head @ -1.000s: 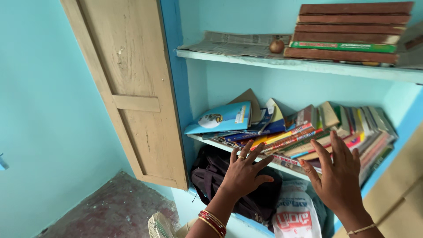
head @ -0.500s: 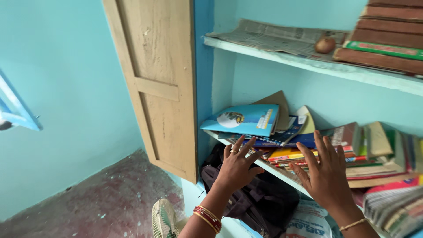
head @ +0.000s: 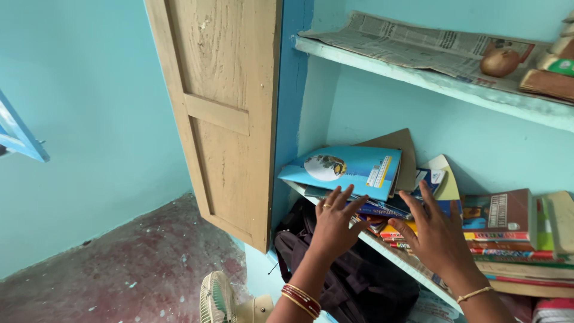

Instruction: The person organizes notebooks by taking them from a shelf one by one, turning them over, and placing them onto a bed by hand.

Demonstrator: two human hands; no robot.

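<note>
**Both hands spread at the front of a slumped pile of books**

The left hand (head: pixel 332 224) and the right hand (head: pixel 435 236) are both raised to the near edge of the middle shelf (head: pixel 382 248), fingers fanned wide, holding nothing. The left fingertips lie against the front of the heap of thin books (head: pixel 382 212); the right fingers seem to rest on the same heap a little to the right, though contact there is hard to confirm. On top, leaning to the left, lies a light blue booklet (head: pixel 347 170) with a brown card cover (head: pixel 394 146) behind it. Further right, thicker books (head: pixel 508 227) lie stacked flat.

The pile looks loose and slippery, so squaring it likely calls for flat palms pressing evenly from both ends, with the top booklet steadied so it does not slide off the left end.

Above, a newspaper sheet (head: pixel 406 39) lines the upper shelf, with an onion (head: pixel 500 61) on it. A wooden door (head: pixel 224 107) hangs open on the left. Below the shelf sits a dark bag (head: pixel 353 281), and a small fan (head: pixel 218 299) stands near it.
</note>
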